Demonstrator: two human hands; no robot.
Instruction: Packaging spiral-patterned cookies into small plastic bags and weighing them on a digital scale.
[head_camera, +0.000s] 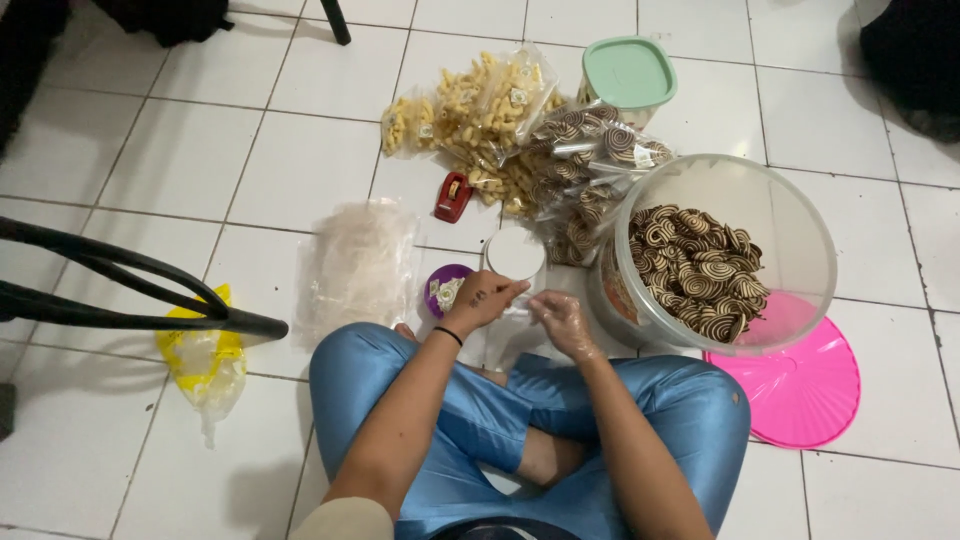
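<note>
Both hands meet just in front of the crossed legs, working on one small clear plastic bag (520, 312) that lies low over the tiles. Left hand (480, 298), bare with a dark band at the wrist, is curled with its fingertips pinched on the bag's upper left edge. Right hand (565, 325), inside a thin see-through glove, is half closed on the bag's right side (the glove probably keeps skin off the food). Held from two sides like this, the bag seems to be kept spread; whether its mouth is open I cannot tell. Its long axis appears to run from the person's lap toward 12 o'clock, with the far end pointing at the round white lid (516, 253) just beyond the fingers.

At 3 o'clock from the hands stands a big clear tub (790, 215) of brown-and-cream spiral cookies (695, 270), close enough for the gloved hand to reach, with its pink lid (810, 385) on the floor beside it. At 12 o'clock lie filled snack packets (520, 130); a red tape dispenser (452, 196) sits near them. At 10 o'clock lies a stack of empty clear bags (360, 262), and a small purple dish (445, 290) touches the left hand's side.
</note>
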